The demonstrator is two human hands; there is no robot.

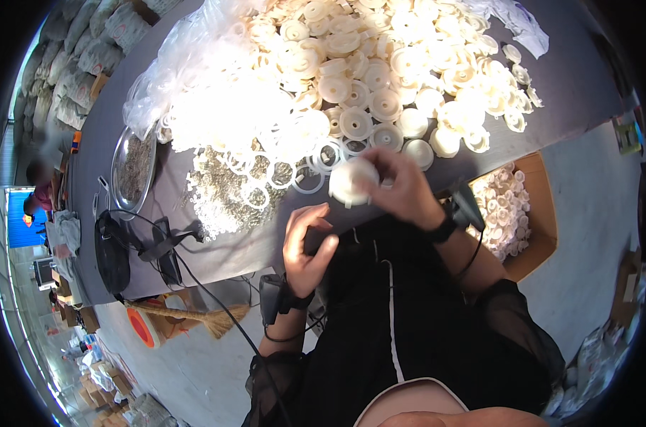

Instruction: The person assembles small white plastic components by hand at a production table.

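Observation:
My right hand (407,191) grips a round cream-white plastic cap (351,182) at the table's near edge, fingers on its right side. Short prongs show along the cap's lower rim. Just below and left of it, my left hand (307,249) has its thumb apart from bent fingers, with nothing seen in it. Behind the cap lie loose white rings (309,179) and a heap of small metal and clear parts (230,186). A large pile of cream-white round plastic parts (357,122) spreads beyond; glare washes out its left portion.
A metal tray (151,186) of small parts sits on the left of the grey table (99,171), near a black headset-like device (113,252) with cables. A cardboard box (545,213) of white parts stands below right. Clear plastic bags (188,64) lie at far left.

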